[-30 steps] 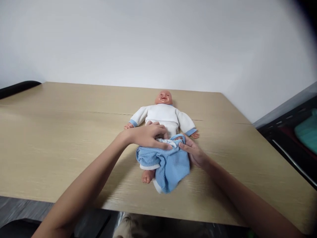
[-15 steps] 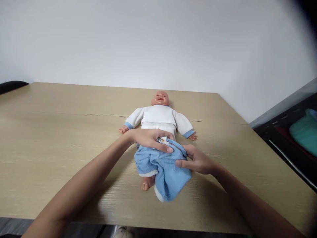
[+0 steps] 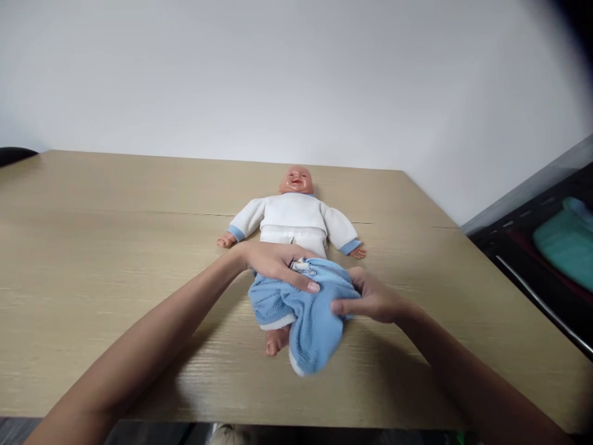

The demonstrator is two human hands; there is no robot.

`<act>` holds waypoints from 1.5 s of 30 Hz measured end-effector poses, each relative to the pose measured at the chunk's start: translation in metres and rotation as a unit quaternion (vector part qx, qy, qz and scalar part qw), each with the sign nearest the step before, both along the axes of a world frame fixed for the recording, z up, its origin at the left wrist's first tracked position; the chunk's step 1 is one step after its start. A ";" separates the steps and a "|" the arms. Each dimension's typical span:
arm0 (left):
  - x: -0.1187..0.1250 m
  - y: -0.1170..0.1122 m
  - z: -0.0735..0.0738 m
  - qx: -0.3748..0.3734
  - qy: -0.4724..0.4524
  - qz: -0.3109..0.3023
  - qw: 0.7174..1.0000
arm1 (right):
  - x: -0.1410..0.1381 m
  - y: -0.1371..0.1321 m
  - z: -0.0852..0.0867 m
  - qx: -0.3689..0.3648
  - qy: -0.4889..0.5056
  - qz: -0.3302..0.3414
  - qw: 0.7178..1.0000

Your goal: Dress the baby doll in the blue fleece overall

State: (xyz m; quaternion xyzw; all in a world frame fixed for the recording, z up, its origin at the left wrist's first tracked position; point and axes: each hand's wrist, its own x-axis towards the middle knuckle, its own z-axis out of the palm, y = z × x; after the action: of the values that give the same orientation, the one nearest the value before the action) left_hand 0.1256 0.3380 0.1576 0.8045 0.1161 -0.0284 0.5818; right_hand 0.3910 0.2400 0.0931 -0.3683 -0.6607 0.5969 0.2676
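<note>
A baby doll (image 3: pixel 296 180) lies on its back, head toward the wall, in a white top (image 3: pixel 293 211) with blue cuffs. Light blue pants (image 3: pixel 319 321) with white hems cover its lower body. One bare foot (image 3: pixel 277 340) pokes out of the pant leg on the left; the other foot is hidden inside the cloth. My left hand (image 3: pixel 282 262) grips the waistband, thumb on top and fingers tucked behind. On the right side of the pants, my right hand (image 3: pixel 370 296) pinches the fabric between thumb and fingers.
The doll rests on a wooden table (image 3: pixel 115 247) with a seam across it, set against a white wall (image 3: pixel 231 74). At the right stands a black rack or case (image 3: pixel 514 247) holding a teal cloth-like item (image 3: pixel 567 244). A dark rounded object (image 3: pixel 16 156) shows at the far left.
My right hand has gathered the right side of the pants inward, so the cloth there looks narrower. My left hand keeps its grip on the waistband. The view has shifted slightly.
</note>
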 end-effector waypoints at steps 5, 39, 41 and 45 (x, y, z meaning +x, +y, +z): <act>0.001 0.000 -0.003 0.000 0.022 -0.028 0.999 | -0.004 0.007 -0.008 -0.062 0.156 -0.097 0.981; -0.009 0.007 -0.017 -0.089 -0.033 -0.017 0.995 | -0.003 -0.005 -0.002 -0.113 0.097 0.068 0.987; -0.008 0.006 -0.015 -0.138 -0.032 -0.043 0.989 | -0.009 -0.008 -0.007 -0.128 0.140 0.015 0.982; -0.005 0.003 -0.011 -0.189 -0.026 -0.074 0.979 | -0.021 -0.011 -0.013 -0.155 0.230 -0.036 0.960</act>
State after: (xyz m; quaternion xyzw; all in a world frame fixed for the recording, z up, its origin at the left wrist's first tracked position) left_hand 0.1206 0.3411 0.1462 0.6872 0.0331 -0.0720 0.7222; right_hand 0.3701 0.2294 0.0800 -0.2818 -0.4673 0.7501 0.3735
